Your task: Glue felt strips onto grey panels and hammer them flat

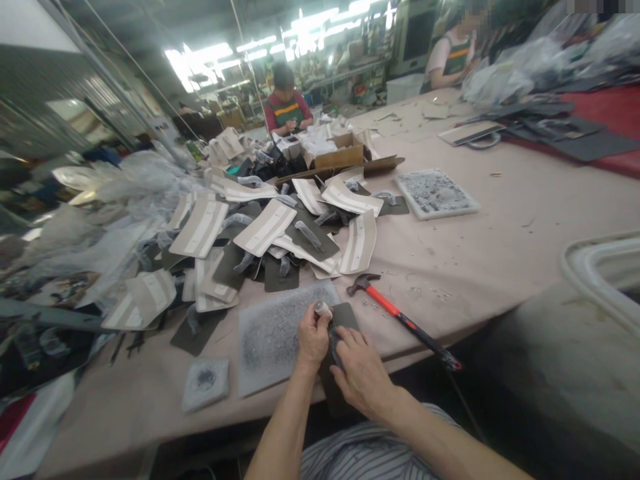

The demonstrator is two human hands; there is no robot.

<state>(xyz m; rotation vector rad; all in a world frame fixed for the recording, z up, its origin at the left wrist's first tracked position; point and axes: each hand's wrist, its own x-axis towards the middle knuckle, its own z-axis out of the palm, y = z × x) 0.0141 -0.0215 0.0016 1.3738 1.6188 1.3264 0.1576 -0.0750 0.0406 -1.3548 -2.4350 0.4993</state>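
Observation:
My left hand [314, 339] is closed around a short cylindrical thing [323, 309] with a pale, rounded top; its exact kind is unclear. Beside it, my right hand [363, 367] grips a dark grey-green panel [346, 316] near its plastic-wrapped handle [335, 347], fingers and thumb curled over it. The panel lies at the table's front edge, overlapping a pitted white board [265, 343]. A claw hammer [395, 313] with a red and black handle lies to the right of my hands, its head toward the panel.
Similar panels with beige backs [266, 227] and wrapped handles are heaped ahead and left. A small white block [206, 384] lies front left, another pitted board [435, 193] back right. A cardboard box [340, 157] stands behind the heap. Two people sit across the table [500, 247].

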